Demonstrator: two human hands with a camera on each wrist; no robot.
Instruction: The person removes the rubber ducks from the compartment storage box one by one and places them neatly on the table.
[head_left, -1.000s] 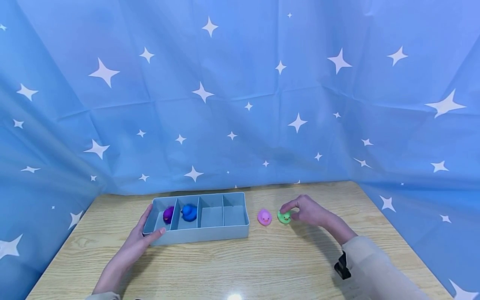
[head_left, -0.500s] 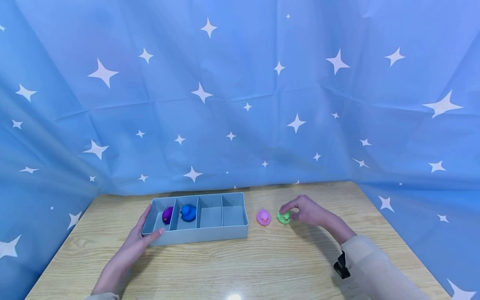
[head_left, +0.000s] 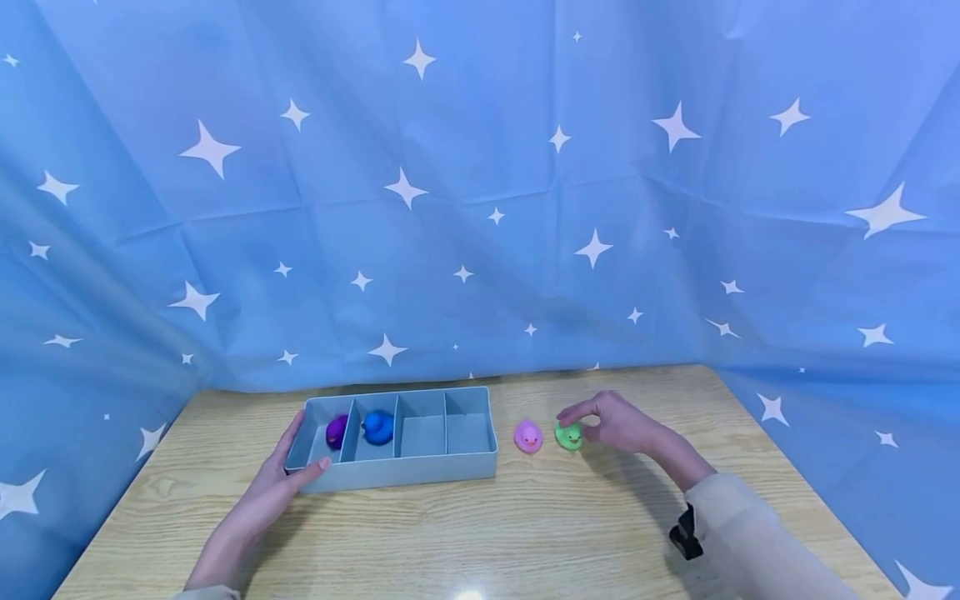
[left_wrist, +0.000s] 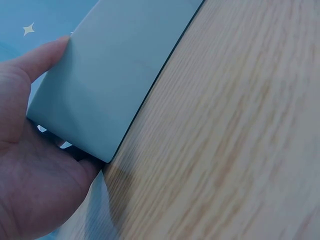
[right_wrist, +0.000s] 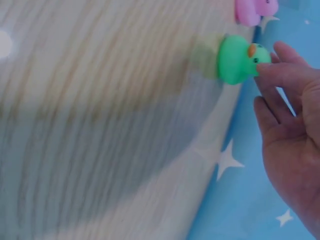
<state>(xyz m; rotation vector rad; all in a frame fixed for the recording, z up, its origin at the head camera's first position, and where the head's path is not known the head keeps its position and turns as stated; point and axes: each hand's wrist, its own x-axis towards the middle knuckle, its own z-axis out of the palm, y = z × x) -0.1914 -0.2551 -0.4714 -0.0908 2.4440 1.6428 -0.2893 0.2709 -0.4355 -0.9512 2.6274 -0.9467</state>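
Observation:
My left hand point(head_left: 273, 483) grips the left end of a blue-grey divided box point(head_left: 420, 472), thumb over the front wall and fingers round the end. The box's side wall point(left_wrist: 110, 75) fills much of the left wrist view. A purple toy duck point(head_left: 337, 432) sits in the leftmost compartment and a blue toy duck point(head_left: 378, 427) in the one beside it. My right hand point(head_left: 618, 423) pinches the head of a green toy duck point(head_left: 568, 437) between thumb and fingers; the right wrist view shows the green duck point(right_wrist: 235, 60) upright on the table. A pink toy duck point(head_left: 528, 437) stands just left of it.
The wooden table point(head_left: 450, 542) runs back to a blue curtain point(head_left: 480, 250) with white stars, which hangs behind it and at both sides. A black strap point(head_left: 686, 533) shows at the right sleeve point(head_left: 742, 517).

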